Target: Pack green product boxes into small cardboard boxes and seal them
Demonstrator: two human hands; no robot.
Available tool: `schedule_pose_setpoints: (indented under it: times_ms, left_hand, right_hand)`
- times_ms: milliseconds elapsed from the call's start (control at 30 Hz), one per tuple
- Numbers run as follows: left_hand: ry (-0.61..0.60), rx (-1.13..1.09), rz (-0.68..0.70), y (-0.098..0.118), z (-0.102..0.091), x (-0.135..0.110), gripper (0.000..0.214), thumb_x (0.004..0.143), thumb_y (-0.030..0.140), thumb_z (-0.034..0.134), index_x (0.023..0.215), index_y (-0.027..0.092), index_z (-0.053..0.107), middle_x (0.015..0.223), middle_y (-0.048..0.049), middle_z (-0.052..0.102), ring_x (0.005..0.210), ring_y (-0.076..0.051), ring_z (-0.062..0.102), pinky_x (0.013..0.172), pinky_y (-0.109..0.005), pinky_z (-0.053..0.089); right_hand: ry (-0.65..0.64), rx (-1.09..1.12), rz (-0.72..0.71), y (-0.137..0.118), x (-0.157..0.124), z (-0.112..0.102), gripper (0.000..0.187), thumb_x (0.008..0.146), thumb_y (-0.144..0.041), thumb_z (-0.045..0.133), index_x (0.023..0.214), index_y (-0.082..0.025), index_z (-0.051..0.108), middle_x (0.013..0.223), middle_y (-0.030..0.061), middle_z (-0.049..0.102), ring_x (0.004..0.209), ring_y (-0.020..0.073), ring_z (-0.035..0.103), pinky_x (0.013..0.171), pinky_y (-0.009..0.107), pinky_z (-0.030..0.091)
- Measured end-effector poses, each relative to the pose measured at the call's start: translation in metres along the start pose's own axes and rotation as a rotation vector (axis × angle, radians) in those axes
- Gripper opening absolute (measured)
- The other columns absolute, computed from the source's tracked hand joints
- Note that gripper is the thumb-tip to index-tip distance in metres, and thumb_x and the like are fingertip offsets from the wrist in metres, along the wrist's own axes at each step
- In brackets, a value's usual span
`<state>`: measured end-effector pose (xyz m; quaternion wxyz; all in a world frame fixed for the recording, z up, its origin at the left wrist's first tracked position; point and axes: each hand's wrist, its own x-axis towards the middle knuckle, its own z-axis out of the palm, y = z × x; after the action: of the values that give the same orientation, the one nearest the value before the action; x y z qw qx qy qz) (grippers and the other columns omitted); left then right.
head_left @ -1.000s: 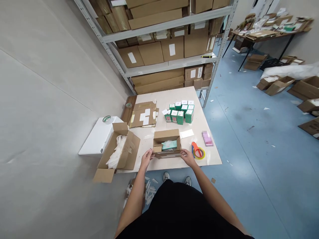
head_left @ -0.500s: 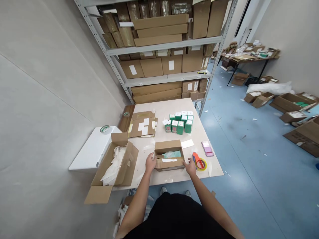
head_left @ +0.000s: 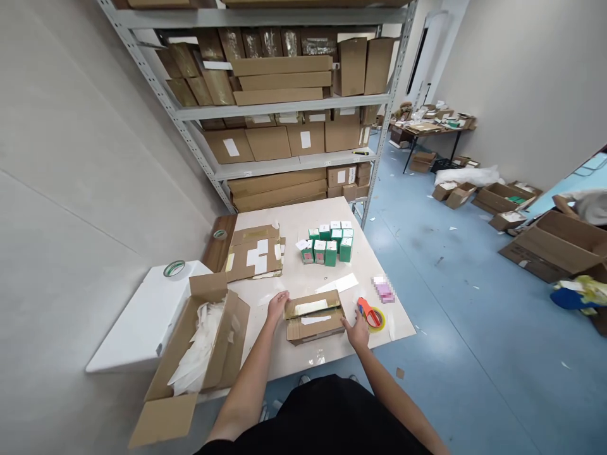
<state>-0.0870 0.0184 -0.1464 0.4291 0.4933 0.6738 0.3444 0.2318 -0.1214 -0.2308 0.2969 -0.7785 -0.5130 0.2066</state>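
A small cardboard box [head_left: 315,330] rests near the table's front edge, its two long top flaps folded down with a narrow gap between them. White strips lie on both flaps. My left hand [head_left: 277,308] is at the box's back left corner, fingers bent against the flap edge. My right hand [head_left: 357,331] is at the right end, thumb by the box edge and fingers spread apart. Just beyond those fingers lies a red tape dispenser [head_left: 366,309] with a yellow tape roll [head_left: 378,320]. The box's contents are hidden.
Several green-and-white small boxes [head_left: 331,253] stand behind, near a white paper sheet [head_left: 345,282]. Flattened cardboard [head_left: 244,258] lies at left. An open carton [head_left: 233,344] with white packing material stands at front left. Loaded shelving [head_left: 284,165] rises behind the table [head_left: 289,363].
The box's far flap has come down over the opening, hiding the pale green contents. My left hand has moved to the back corner. The camera view has shifted.
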Motion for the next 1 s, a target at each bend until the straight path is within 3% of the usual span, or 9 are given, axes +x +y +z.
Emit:
schedule_pose_setpoints:
  times_ms: [100,167,267,400,567,733,800,867,1000]
  left_hand:
    - [-0.004,0.297,0.086,-0.010,0.006,-0.015,0.059,0.074,0.040,0.078,0.129,0.021,0.070,0.150,-0.0146,0.058,0.141,-0.035,0.053,0.119,-0.045,0.041]
    - [-0.031,0.428,0.080,-0.017,0.013,-0.027,0.059,0.079,0.037,0.075,0.136,0.023,0.067,0.165,-0.0128,0.040,0.152,-0.036,0.039,0.125,-0.044,0.034]
    - [-0.082,0.477,0.017,-0.026,0.027,-0.041,0.059,0.094,0.038,0.059,0.150,0.024,0.056,0.171,-0.0114,0.031,0.159,-0.031,0.026,0.126,-0.043,0.032]
    - [-0.033,0.498,-0.035,-0.033,0.042,-0.052,0.060,0.105,0.038,0.037,0.163,0.023,0.038,0.173,-0.0109,0.028,0.163,-0.026,0.014,0.127,-0.044,0.029]
    - [0.074,0.577,-0.031,-0.034,0.054,-0.059,0.058,0.108,0.043,0.028,0.164,0.031,0.035,0.174,-0.0114,0.022,0.159,-0.031,0.028,0.120,-0.052,0.040]
    - [0.164,0.673,-0.046,-0.026,0.061,-0.066,0.056,0.107,0.044,0.032,0.162,0.038,0.038,0.171,-0.0099,0.031,0.139,-0.034,0.056,0.107,-0.051,0.053]
    - [0.182,0.695,-0.047,-0.022,0.063,-0.069,0.056,0.107,0.044,0.031,0.162,0.038,0.039,0.169,-0.0102,0.035,0.135,-0.034,0.059,0.105,-0.051,0.055]
    - [0.204,0.712,-0.042,-0.020,0.065,-0.070,0.056,0.106,0.044,0.032,0.161,0.036,0.042,0.168,-0.0105,0.037,0.133,-0.034,0.060,0.103,-0.050,0.055]
    - [0.240,0.731,-0.047,-0.020,0.069,-0.071,0.055,0.106,0.044,0.035,0.159,0.035,0.046,0.164,-0.0105,0.042,0.128,-0.034,0.063,0.102,-0.049,0.056]
  right_hand:
    - [0.025,-0.044,0.089,-0.008,0.002,0.001,0.071,0.092,-0.062,0.056,0.144,-0.015,0.054,0.131,0.0243,0.066,0.124,0.0417,0.062,0.101,0.053,0.050]
    - [0.014,-0.030,0.048,-0.014,0.005,0.000,0.067,0.093,-0.057,0.055,0.145,-0.015,0.053,0.138,0.0238,0.062,0.127,0.0410,0.059,0.105,0.054,0.047]
    - [0.026,0.029,-0.017,-0.019,0.014,-0.006,0.061,0.097,-0.050,0.050,0.147,-0.014,0.052,0.144,0.0215,0.059,0.134,0.0386,0.053,0.111,0.052,0.043]
    - [0.055,0.065,0.008,-0.014,0.032,-0.019,0.055,0.096,-0.039,0.050,0.144,-0.012,0.054,0.139,0.0204,0.062,0.135,0.0352,0.052,0.112,0.048,0.041]
    - [-0.028,-0.020,0.166,0.012,0.056,-0.038,0.043,0.093,-0.030,0.054,0.134,-0.017,0.062,0.128,0.0153,0.066,0.121,0.0297,0.060,0.098,0.037,0.047]
    - [-0.282,-0.099,0.308,0.042,0.071,-0.047,0.029,0.094,-0.033,0.058,0.113,-0.015,0.071,0.108,0.0130,0.073,0.107,0.0268,0.065,0.089,0.031,0.046]
    - [-0.369,-0.110,0.322,0.052,0.067,-0.042,0.036,0.092,-0.032,0.062,0.122,-0.013,0.068,0.111,0.0132,0.073,0.107,0.0273,0.065,0.088,0.031,0.047]
    - [-0.429,-0.111,0.305,0.060,0.056,-0.032,0.058,0.087,-0.029,0.066,0.141,-0.011,0.057,0.125,0.0158,0.070,0.115,0.0300,0.063,0.093,0.034,0.047]
    - [-0.437,-0.131,0.217,0.070,0.030,-0.012,0.089,0.081,-0.024,0.068,0.161,-0.006,0.033,0.155,0.0222,0.050,0.143,0.0376,0.044,0.117,0.042,0.034]
